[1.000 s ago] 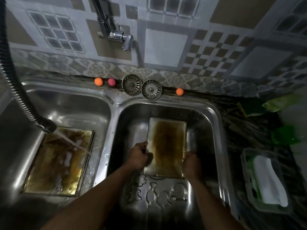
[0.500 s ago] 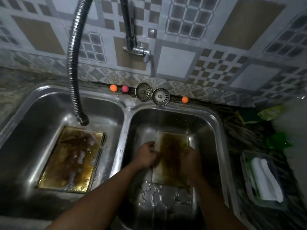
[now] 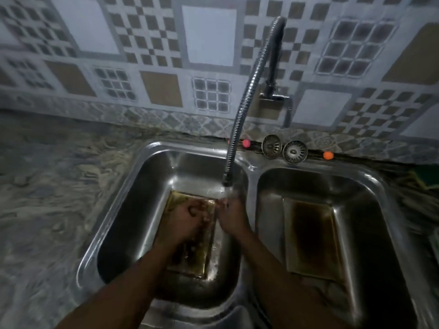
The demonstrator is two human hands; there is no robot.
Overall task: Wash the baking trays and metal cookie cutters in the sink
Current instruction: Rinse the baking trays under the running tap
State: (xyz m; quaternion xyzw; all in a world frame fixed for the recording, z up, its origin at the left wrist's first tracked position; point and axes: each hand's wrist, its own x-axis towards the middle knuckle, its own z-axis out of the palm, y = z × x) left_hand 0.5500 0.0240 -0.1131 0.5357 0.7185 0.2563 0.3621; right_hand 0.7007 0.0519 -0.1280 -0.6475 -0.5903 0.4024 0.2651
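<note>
1. My left hand (image 3: 190, 218) has its fingers curled, knuckles up, just over the golden baking tray (image 3: 200, 255); I cannot tell whether it grips anything.
2. My right hand (image 3: 231, 216) sits just beside it under the faucet hose (image 3: 240, 119) stream, and its fingers are too blurred to read.
3. That tray lies flat in the left basin (image 3: 133, 210), beneath both hands.
4. A stained second tray (image 3: 311, 236) lies in the right basin (image 3: 370, 222), well apart.

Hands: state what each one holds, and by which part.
Left hand curls over the tray; any grip cannot be told. Right hand, under the faucet, holds nothing visible.
</note>
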